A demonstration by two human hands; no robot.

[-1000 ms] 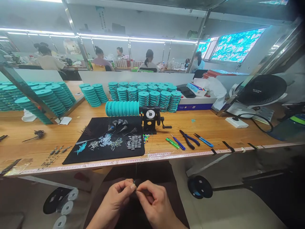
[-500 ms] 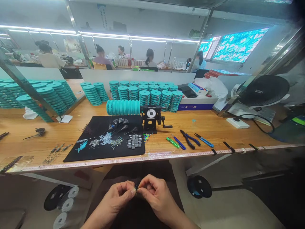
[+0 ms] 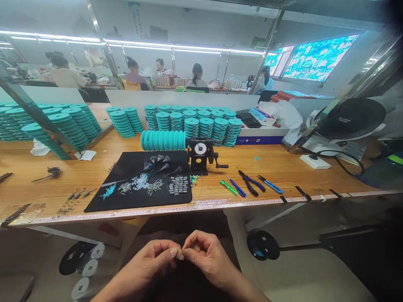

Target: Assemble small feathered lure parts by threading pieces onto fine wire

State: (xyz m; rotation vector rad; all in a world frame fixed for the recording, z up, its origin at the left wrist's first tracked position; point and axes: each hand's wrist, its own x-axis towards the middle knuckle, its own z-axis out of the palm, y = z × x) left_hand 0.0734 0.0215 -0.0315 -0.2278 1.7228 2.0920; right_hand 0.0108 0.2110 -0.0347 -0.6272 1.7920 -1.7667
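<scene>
Below the bench edge, over my lap, my left hand and my right hand meet fingertip to fingertip. Both pinch a thin line that slants up between them; whatever small part sits at the pinch is too tiny to make out. On the wooden bench ahead lies a black mat spread with little piles of small metal parts, beads and feathery pieces. A hand-crank winder with a dial stands at the mat's right corner, a row of teal spools on its axle.
Stacks of teal spools fill the back of the bench and the left side. Pliers and small cutters lie right of the winder. A black fan stands at the right. Several people sit at benches behind. Black reels lie on the floor.
My hands have stayed together and dropped slightly in view. The line, which ran straight up from the pinch a second ago, now slants up to the right.
</scene>
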